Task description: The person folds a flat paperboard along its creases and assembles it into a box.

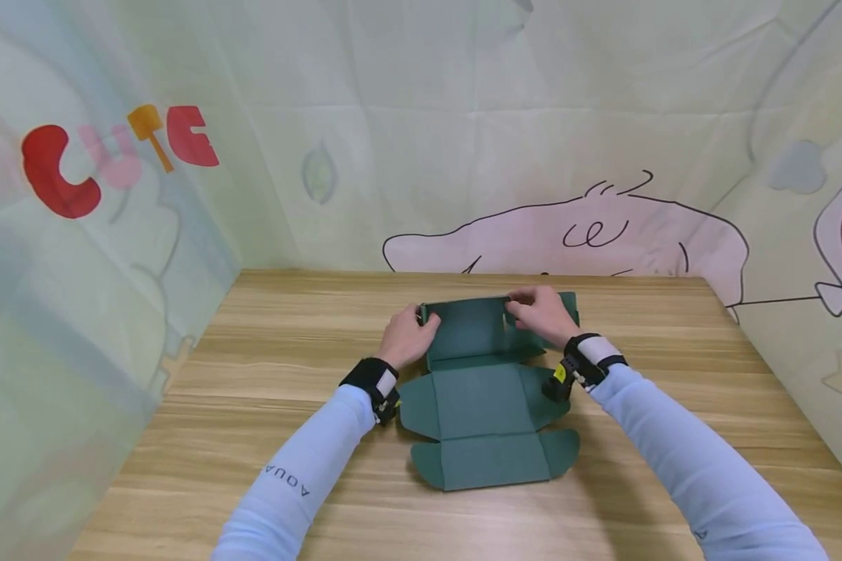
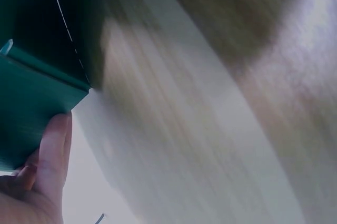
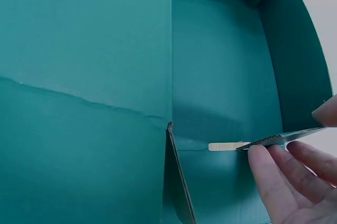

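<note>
A dark green cardboard box (image 1: 484,401), partly unfolded, lies on the table with its front panel and rounded side flaps spread flat. Its back section (image 1: 466,331) is raised with walls bent up. At that section's left corner my left hand (image 1: 405,339) grips the wall, thumb on the inner side. My right hand (image 1: 542,313) pinches a side flap near the back right corner; the right wrist view shows its fingers and thumb on either side of the flap's edge (image 3: 271,140). Beside those fingertips a slot (image 3: 226,146) shows light through the panel. Close to the green wall (image 2: 42,103), the left thumb presses upward.
The wood-grain table (image 1: 288,351) extends around the box on both sides. A printed fabric backdrop (image 1: 463,140) rises behind the table's far edge and along the left and right. Each wrist wears a black strap with a small camera.
</note>
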Demonstrator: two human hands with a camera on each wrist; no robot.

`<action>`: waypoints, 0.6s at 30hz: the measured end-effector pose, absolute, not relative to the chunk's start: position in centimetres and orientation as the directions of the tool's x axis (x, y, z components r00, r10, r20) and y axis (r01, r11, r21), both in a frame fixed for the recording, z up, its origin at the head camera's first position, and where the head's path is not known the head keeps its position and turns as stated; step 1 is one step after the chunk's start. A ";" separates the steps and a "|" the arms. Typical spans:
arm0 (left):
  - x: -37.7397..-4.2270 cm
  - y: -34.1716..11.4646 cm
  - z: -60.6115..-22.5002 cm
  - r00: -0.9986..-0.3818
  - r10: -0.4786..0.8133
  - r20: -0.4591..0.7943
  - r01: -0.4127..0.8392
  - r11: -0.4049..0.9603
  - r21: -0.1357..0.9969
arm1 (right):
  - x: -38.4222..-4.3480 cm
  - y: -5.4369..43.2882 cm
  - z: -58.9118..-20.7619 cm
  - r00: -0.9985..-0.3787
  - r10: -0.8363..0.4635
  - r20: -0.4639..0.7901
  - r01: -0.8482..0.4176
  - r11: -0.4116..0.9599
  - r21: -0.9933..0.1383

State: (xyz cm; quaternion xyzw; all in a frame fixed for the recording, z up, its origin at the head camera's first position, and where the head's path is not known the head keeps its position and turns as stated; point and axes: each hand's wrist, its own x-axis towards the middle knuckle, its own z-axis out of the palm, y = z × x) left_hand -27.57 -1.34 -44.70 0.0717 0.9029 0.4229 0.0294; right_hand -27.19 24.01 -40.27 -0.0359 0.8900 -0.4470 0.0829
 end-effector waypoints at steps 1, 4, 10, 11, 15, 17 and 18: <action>-27.6 -1.3 -44.7 -0.988 0.154 0.008 0.104 0.633 0.767 | -27.2 24.1 -40.3 -0.984 -0.137 -0.111 0.006 0.602 -0.798; -27.5 -1.3 -44.6 -0.989 0.150 0.006 0.101 0.635 0.766 | -27.2 24.1 -40.3 -0.988 -0.121 -0.098 0.003 0.616 -0.788; -27.6 -1.3 -44.7 -0.990 0.141 0.006 0.095 0.636 0.766 | -27.1 24.1 -40.2 -0.985 -0.137 -0.106 0.012 0.554 -0.832; -27.6 -1.3 -44.8 -0.990 0.141 0.006 0.095 0.637 0.765 | -27.1 24.1 -40.2 -0.984 -0.142 -0.111 0.018 0.539 -0.842; -27.6 -1.2 -44.8 -0.990 0.140 -0.001 0.089 0.633 0.769 | -27.1 24.1 -40.1 -0.980 -0.148 -0.130 0.037 0.514 -0.857; -27.6 -1.3 -44.8 -0.991 0.137 -0.007 0.081 0.626 0.775 | -27.1 24.2 -40.1 -0.979 -0.149 -0.136 0.041 0.513 -0.857; -27.6 -1.3 -44.8 -0.991 0.135 -0.009 0.078 0.623 0.779 | -27.1 24.2 -40.0 -0.979 -0.153 -0.136 0.039 0.510 -0.859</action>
